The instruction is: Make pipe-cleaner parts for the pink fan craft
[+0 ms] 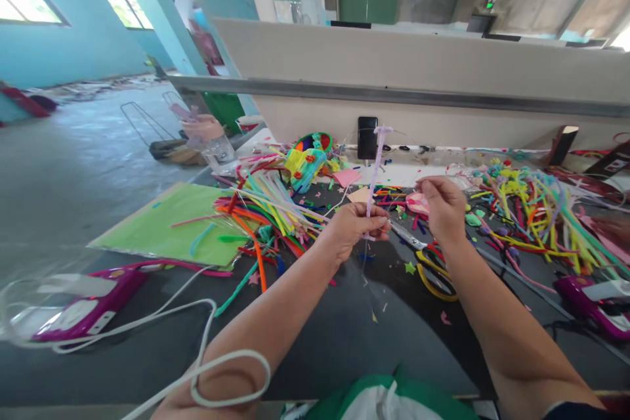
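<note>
My left hand (358, 223) is closed round a pale lilac pipe cleaner (377, 170), which stands nearly upright with a short crosspiece at its top. A thin strand hangs below that hand. To the right, my right hand (445, 207) is raised with thumb and fingertips pinched together; whatever is between them is too small to make out. Scissors with yellow and red handles (436, 275) lie on the table under my right forearm. A pink piece (417, 203) shows just behind the right fingertips.
Bundled pipe cleaners (280, 203) lie left, beside a green sheet in clear plastic (167, 223). More coloured pipe cleaners (526, 216) heap at right. A black phone (367, 138) leans on the divider. Purple devices (93, 302) sit at both sides; a white cable (204, 328) crosses my left forearm.
</note>
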{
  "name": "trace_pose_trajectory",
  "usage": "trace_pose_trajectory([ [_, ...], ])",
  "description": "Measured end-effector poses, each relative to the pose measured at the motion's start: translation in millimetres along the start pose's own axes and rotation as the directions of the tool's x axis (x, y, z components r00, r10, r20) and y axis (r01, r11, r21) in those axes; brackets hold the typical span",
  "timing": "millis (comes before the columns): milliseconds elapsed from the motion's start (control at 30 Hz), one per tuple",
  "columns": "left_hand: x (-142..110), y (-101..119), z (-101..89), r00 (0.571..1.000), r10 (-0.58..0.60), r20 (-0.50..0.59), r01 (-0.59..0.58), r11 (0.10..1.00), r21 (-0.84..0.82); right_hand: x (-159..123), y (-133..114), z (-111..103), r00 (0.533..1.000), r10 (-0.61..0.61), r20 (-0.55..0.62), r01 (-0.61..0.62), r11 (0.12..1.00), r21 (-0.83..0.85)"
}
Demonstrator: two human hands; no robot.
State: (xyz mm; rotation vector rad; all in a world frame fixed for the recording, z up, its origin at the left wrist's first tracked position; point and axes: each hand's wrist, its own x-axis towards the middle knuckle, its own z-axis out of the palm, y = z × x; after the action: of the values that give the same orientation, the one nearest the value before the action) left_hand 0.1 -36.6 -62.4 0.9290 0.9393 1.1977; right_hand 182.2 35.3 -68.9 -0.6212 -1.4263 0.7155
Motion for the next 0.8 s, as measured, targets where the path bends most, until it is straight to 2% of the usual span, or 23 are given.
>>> trace_pose_trajectory([
  [33,1,1,-0.8,1.000,0.003,-0.012,-0.003,1.000,0.010,2,-5,-4,0.987,-0.150,-0.065,0.139,0.979,-0.146],
  [67,1,1,-1.3,1.000,-0.001,-0.024,0.001,1.000,0.021,5,-10,-7,0.958,-0.286,-0.029,0.267,0.922,-0.279],
  [133,2,2,-1.6,0.999,-0.019,-0.040,0.020,0.999,0.040,7,-20,-10,0.862,-0.464,0.205,0.505,0.740,-0.445],
  [200,2,2,-1.4,0.999,-0.042,-0.030,0.044,0.997,0.059,8,-26,-10,0.769,-0.494,0.406,0.639,0.578,-0.507],
  [267,1,3,-1.3,0.998,-0.055,0.003,0.055,0.995,0.082,7,-28,-8,0.714,-0.463,0.525,0.700,0.494,-0.516],
  [367,-1,3,-1.8,0.997,-0.074,0.034,0.071,0.993,0.093,7,-26,-7,0.676,-0.430,0.598,0.733,0.476,-0.486],
  [533,-1,2,-3.8,0.990,-0.102,0.099,0.094,0.992,0.078,8,-23,-10,0.643,-0.423,0.638,0.756,0.482,-0.442],
  [800,-2,4,-1.7,0.990,-0.100,0.101,0.093,0.993,0.067,7,-20,-8,0.624,-0.448,0.641,0.774,0.467,-0.427],
])
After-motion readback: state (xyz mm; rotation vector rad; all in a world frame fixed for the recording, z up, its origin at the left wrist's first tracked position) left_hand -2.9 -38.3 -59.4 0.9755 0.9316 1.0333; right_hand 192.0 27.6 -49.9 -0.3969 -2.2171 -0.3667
